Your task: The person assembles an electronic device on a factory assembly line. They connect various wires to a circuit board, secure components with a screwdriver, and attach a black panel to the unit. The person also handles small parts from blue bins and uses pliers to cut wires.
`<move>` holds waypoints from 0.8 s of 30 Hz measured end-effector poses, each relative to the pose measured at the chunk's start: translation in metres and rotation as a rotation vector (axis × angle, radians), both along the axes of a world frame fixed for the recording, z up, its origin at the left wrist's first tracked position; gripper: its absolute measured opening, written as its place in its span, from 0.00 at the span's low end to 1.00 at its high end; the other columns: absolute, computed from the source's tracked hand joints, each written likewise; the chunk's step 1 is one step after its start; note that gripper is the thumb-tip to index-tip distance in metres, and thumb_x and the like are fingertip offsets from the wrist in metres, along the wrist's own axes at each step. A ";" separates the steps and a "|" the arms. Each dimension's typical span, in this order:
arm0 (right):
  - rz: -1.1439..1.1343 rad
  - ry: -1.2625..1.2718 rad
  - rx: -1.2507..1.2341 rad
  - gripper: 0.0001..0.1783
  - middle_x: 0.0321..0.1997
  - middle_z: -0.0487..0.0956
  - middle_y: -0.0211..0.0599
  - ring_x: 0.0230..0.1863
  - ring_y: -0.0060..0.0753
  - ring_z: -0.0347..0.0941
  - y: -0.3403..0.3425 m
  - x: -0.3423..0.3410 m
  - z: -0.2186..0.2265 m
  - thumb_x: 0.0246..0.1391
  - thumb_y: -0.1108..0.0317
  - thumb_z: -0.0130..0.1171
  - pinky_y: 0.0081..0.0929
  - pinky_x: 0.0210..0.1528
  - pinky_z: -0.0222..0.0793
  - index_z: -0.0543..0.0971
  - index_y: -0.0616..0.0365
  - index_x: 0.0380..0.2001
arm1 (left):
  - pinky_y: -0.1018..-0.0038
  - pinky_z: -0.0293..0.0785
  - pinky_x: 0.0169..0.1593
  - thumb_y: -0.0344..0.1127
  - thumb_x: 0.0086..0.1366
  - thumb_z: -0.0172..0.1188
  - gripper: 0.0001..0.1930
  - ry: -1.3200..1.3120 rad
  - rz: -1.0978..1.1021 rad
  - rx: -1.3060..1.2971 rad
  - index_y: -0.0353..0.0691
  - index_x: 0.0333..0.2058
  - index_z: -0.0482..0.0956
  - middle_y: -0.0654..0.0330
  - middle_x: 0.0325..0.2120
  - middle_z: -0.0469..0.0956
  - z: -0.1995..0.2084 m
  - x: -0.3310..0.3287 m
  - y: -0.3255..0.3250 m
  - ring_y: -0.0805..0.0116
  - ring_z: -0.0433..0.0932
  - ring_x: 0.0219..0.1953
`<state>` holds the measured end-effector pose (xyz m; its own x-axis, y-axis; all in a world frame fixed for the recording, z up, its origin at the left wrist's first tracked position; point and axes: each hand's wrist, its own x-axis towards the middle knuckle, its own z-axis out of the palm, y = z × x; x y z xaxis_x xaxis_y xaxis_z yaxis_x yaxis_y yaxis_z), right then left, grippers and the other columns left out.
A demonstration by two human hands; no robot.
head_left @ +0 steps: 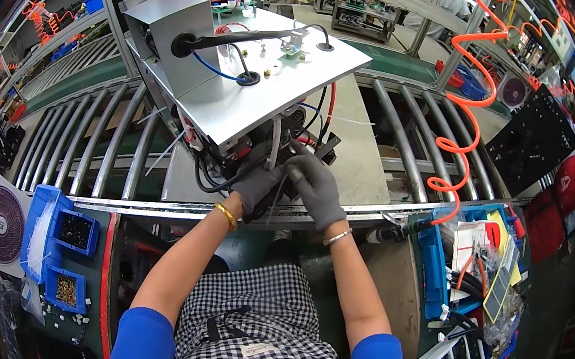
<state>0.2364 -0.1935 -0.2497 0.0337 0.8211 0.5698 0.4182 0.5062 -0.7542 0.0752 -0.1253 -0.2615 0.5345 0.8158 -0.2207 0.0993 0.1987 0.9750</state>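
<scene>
A silver sheet-metal chassis (270,84) stands in front of me, with black, blue and red wires and fittings on its top plate. Below its near edge hangs a bundle of dark cables (211,183); a grey cable (276,139) drops beside it. My left hand (257,184), in a grey glove, is closed around part of the bundle. My right hand (316,189), gloved too, is just beside it, its fingers bent and pinched together at the cables. A thin pale strip shows between the hands, perhaps a cable tie. The fingertips are partly hidden.
The chassis rests on a pale board (362,160) over a roller conveyor (407,144). An orange coiled hose (460,147) hangs at right. Blue bins (66,289) and a fan (1,222) are at left. A blue tray (434,269) with pliers (475,271) is at right; a person stands beyond.
</scene>
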 end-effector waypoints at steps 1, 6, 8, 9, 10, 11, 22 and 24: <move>-0.027 0.011 -0.005 0.10 0.59 0.77 0.48 0.58 0.48 0.75 0.007 0.001 -0.003 0.60 0.68 0.58 0.36 0.56 0.70 0.79 0.59 0.43 | 0.76 0.75 0.38 0.47 0.69 0.59 0.18 -0.034 0.007 0.006 0.39 0.46 0.79 0.61 0.37 0.82 -0.002 -0.001 0.000 0.76 0.78 0.35; -0.080 0.131 -0.132 0.10 0.52 0.81 0.45 0.49 0.37 0.80 0.014 0.003 -0.006 0.62 0.67 0.57 0.29 0.48 0.73 0.78 0.60 0.44 | 0.77 0.75 0.34 0.45 0.67 0.62 0.15 -0.068 0.062 0.023 0.39 0.44 0.81 0.62 0.33 0.83 0.008 -0.002 -0.008 0.77 0.79 0.31; -0.070 0.277 -0.205 0.10 0.46 0.83 0.42 0.43 0.29 0.82 0.001 0.010 0.010 0.64 0.67 0.55 0.24 0.42 0.75 0.78 0.61 0.44 | 0.78 0.75 0.30 0.45 0.67 0.62 0.14 -0.038 0.088 -0.097 0.39 0.42 0.82 0.62 0.31 0.83 0.028 -0.002 -0.018 0.77 0.79 0.28; -0.102 0.341 -0.139 0.10 0.44 0.83 0.40 0.41 0.26 0.81 -0.005 0.011 0.020 0.64 0.67 0.55 0.22 0.40 0.74 0.78 0.61 0.43 | 0.77 0.74 0.30 0.46 0.68 0.61 0.16 -0.014 0.087 -0.049 0.38 0.42 0.82 0.62 0.31 0.83 0.026 -0.004 -0.016 0.77 0.79 0.28; -0.139 0.402 -0.072 0.10 0.41 0.83 0.38 0.38 0.22 0.80 -0.014 0.013 0.031 0.65 0.67 0.55 0.20 0.38 0.74 0.78 0.61 0.43 | 0.77 0.74 0.30 0.47 0.68 0.60 0.17 0.008 0.081 -0.002 0.38 0.42 0.81 0.61 0.31 0.83 0.022 -0.005 -0.014 0.76 0.79 0.28; -0.176 0.462 -0.009 0.10 0.38 0.83 0.37 0.36 0.19 0.80 -0.021 0.014 0.040 0.65 0.67 0.55 0.18 0.35 0.73 0.78 0.62 0.43 | 0.77 0.74 0.30 0.47 0.68 0.59 0.18 0.030 0.076 0.041 0.37 0.42 0.81 0.61 0.30 0.83 0.019 -0.004 -0.014 0.76 0.79 0.28; -0.319 0.067 0.370 0.09 0.33 0.83 0.40 0.30 0.34 0.80 -0.010 0.009 0.032 0.61 0.70 0.60 0.26 0.32 0.73 0.80 0.59 0.43 | 0.75 0.74 0.28 0.43 0.67 0.62 0.16 0.027 0.166 0.230 0.37 0.46 0.77 0.61 0.29 0.81 0.018 0.000 -0.016 0.74 0.77 0.24; -0.313 0.053 0.352 0.08 0.34 0.83 0.40 0.31 0.36 0.80 -0.011 0.007 0.032 0.61 0.70 0.60 0.27 0.33 0.74 0.80 0.58 0.42 | 0.75 0.75 0.28 0.41 0.66 0.63 0.17 0.043 0.183 0.246 0.38 0.49 0.75 0.60 0.30 0.81 0.021 -0.001 -0.018 0.75 0.78 0.25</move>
